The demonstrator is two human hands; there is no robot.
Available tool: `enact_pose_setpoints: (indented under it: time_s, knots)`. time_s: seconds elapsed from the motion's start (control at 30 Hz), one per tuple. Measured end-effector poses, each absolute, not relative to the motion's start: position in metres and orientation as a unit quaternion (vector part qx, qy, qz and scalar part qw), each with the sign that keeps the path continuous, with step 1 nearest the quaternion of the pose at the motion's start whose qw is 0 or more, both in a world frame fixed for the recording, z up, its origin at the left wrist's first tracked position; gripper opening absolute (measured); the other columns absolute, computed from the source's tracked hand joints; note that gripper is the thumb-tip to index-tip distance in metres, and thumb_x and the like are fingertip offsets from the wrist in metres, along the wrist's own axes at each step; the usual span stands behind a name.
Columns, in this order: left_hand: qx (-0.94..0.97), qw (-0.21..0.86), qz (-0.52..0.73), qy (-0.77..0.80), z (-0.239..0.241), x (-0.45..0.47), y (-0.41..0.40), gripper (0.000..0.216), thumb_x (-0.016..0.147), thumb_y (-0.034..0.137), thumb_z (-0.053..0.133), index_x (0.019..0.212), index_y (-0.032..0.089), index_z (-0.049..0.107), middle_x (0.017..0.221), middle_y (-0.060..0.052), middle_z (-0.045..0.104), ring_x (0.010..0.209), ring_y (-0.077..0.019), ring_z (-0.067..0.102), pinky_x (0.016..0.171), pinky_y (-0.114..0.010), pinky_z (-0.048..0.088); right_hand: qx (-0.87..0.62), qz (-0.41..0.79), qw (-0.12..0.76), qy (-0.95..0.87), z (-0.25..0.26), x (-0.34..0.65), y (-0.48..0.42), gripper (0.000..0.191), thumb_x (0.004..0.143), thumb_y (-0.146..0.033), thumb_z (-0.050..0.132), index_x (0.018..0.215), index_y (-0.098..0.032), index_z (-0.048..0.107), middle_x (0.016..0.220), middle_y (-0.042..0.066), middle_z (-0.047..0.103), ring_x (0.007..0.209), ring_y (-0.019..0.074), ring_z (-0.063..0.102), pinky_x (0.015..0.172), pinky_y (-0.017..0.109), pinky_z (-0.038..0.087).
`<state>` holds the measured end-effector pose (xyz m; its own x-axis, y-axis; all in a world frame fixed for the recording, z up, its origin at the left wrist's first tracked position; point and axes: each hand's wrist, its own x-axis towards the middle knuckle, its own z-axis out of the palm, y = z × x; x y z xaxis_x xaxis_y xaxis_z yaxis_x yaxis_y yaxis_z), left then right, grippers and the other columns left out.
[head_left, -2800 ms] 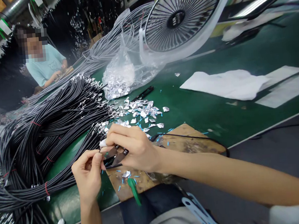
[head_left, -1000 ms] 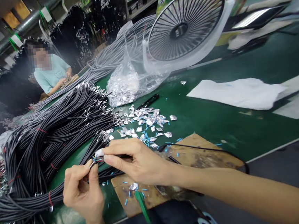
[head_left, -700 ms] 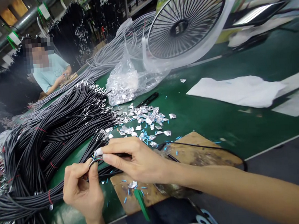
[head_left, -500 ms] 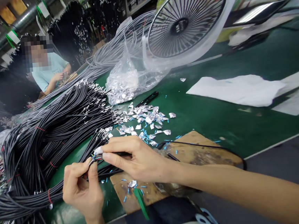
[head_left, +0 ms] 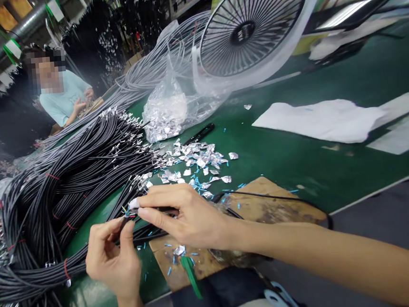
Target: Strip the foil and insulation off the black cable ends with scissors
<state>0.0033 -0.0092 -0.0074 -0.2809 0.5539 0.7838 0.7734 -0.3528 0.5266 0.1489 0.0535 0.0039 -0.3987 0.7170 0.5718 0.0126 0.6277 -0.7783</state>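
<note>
My left hand [head_left: 115,259] pinches the end of a black cable between thumb and forefinger. Thin coloured wires [head_left: 126,211], blue, yellow and red among them, fan out from that end. Reaching in from the right, my right hand [head_left: 188,218] is closed, its thumb and forefinger tips right at the wires. A white cover [head_left: 133,204] sits on its forefinger tip. A slim dark tool [head_left: 168,209] shows between its fingers; most of it is hidden, so its kind is unclear. Beneath the hands lies a stained wooden board [head_left: 266,200] with blue wire scraps.
Bundles of black cables [head_left: 75,188] tied with red bands fill the left. Foil scraps [head_left: 201,161], a black-handled cutter [head_left: 200,134] and a clear bag [head_left: 170,113] lie ahead. Beyond are a fan [head_left: 244,33], white paper [head_left: 316,121] and a seated person [head_left: 64,101]. A black cord [head_left: 283,199] crosses the board.
The view has shifted slightly. Both hands keep nearly the same pose at the cable end, where the coloured wires now show more spread out.
</note>
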Motion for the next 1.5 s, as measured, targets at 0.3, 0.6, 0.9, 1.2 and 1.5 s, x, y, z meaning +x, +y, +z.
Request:
enact_pose_setpoints:
  time_s: [0.3,0.6,0.9,1.2,1.5]
  knots:
    - [-0.629,0.126,-0.464,-0.611,0.002,0.006,-0.01,0.022,0.087,0.021,0.051,0.068,0.017,0.063,0.058,0.001,0.059,0.052,-0.0089,0.053,0.046,-0.02,0.036,-0.251,0.345,0.498,-0.755,0.001,0.149,0.053,0.022,0.089,-0.02,0.054,0.091,-0.013,0.075,0.074,0.005,0.07,0.066,0.0123,0.059,0.061,0.024,0.043]
    - [-0.605,-0.085,-0.499,-0.615,0.005,0.002,-0.009,0.049,0.092,0.04,0.045,0.05,0.016,0.048,0.045,0.003,0.041,0.039,-0.0059,0.036,0.036,-0.019,0.026,-0.258,0.347,0.486,-0.759,0.0,0.148,0.053,0.022,0.089,-0.02,0.053,0.088,-0.015,0.074,0.07,0.003,0.068,0.06,0.011,0.056,0.058,0.023,0.041]
    - [-0.578,-0.048,-0.582,-0.57,-0.002,0.005,-0.008,0.015,0.08,0.024,0.064,0.068,0.016,0.065,0.057,0.002,0.057,0.052,-0.0079,0.051,0.048,-0.018,0.04,-0.288,0.398,0.498,-0.715,0.007,0.15,0.056,0.013,0.076,-0.027,0.07,0.075,-0.015,0.066,0.069,0.0,0.062,0.065,0.0109,0.054,0.06,0.022,0.041]
    - [-0.605,0.017,-0.558,-0.567,-0.011,0.01,-0.009,0.008,0.078,0.012,0.065,0.073,0.018,0.063,0.065,0.004,0.057,0.06,-0.007,0.053,0.055,-0.017,0.042,-0.243,0.401,0.539,-0.7,0.005,0.148,0.055,0.015,0.072,-0.004,0.055,0.062,-0.013,0.061,0.057,-0.004,0.047,0.052,0.0061,0.04,0.048,0.019,0.032]
    - [-0.648,0.033,-0.519,-0.556,-0.012,0.004,-0.011,0.007,0.077,0.013,0.065,0.081,0.018,0.067,0.066,0.001,0.06,0.055,-0.009,0.05,0.051,-0.022,0.042,-0.163,0.289,0.527,-0.783,-0.007,0.15,0.063,0.015,0.084,-0.006,0.053,0.074,-0.013,0.06,0.07,0.0,0.056,0.063,0.0094,0.048,0.058,0.021,0.04]
